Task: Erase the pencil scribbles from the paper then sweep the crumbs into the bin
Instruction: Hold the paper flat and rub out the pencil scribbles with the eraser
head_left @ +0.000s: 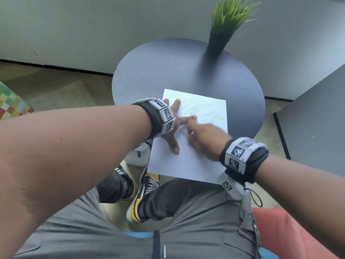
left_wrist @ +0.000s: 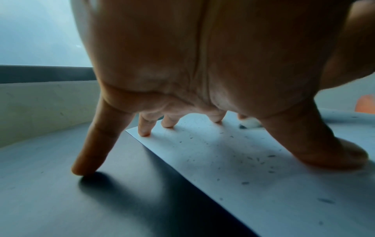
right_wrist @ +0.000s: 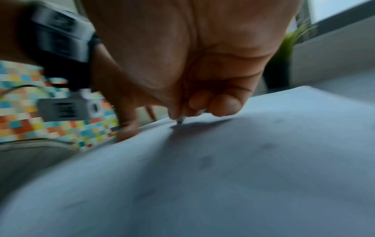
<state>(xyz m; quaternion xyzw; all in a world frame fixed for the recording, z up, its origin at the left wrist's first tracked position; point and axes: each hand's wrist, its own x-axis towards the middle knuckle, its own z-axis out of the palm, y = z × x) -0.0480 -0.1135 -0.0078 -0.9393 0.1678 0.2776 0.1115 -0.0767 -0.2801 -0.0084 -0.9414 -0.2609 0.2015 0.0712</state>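
A white paper (head_left: 186, 165) lies on the round dark table (head_left: 168, 68), its near edge hanging over the rim. Pencil scribbles (head_left: 199, 109) cover its far part. My left hand (head_left: 173, 126) presses the sheet with spread, straight fingers; the thumb (left_wrist: 324, 149) is on the paper and the little finger (left_wrist: 91, 152) on the table. My right hand (head_left: 201, 135), blurred, pinches a small white eraser (left_wrist: 250, 123) with a grey tip (right_wrist: 180, 120) against the paper just below the scribbles. Dark crumbs (left_wrist: 257, 158) dot the sheet around my left hand.
A white bin (head_left: 139, 155) stands on the floor under the table's near left edge, beside my shoes. A potted grass plant (head_left: 224, 25) stands at the table's far side. A dark cabinet (head_left: 317, 118) is to the right, a red cushion (head_left: 291, 230) by my right leg.
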